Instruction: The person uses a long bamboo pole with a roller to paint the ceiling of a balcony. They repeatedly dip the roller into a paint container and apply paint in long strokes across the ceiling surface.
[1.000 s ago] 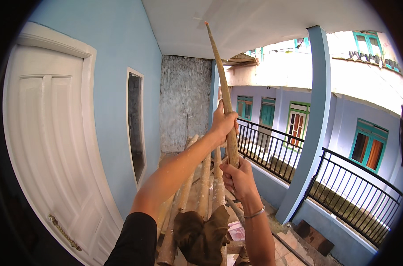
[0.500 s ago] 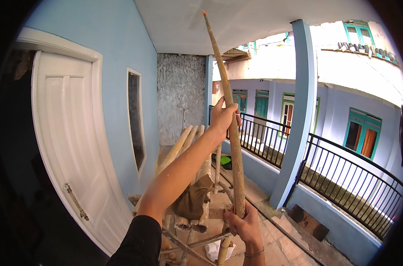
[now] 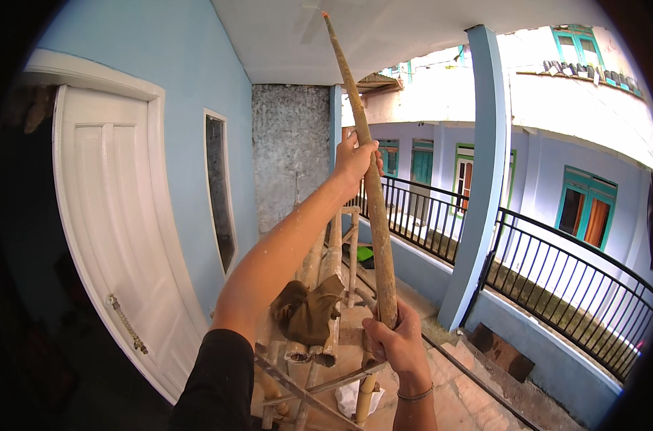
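Note:
Both my hands grip a long bamboo pole (image 3: 379, 223) that rises toward the white ceiling (image 3: 283, 36) and tapers to a small orange tip. My left hand (image 3: 356, 158) is wrapped around it at mid-length, arm stretched up and forward. Lower down, my right hand (image 3: 398, 336) closes around the thick bottom end. By the greyish smear on the ceiling I see the tip, though whether it touches cannot be made out. Below my left arm, a brown cloth (image 3: 306, 312) hangs over bamboo poles (image 3: 329, 266) lying side by side on a makeshift scaffold.
Crossed wooden braces (image 3: 290, 384) support the scaffold. On the left stands a white door (image 3: 118, 215) in a light blue wall. To the right are a blue pillar (image 3: 482, 172) and a black railing (image 3: 567, 287). A green object (image 3: 364, 253) lies on the floor beyond.
Both hands and the pole have risen slightly, and the tip has shifted a little left. My left arm is raised higher, uncovering more of the brown cloth.

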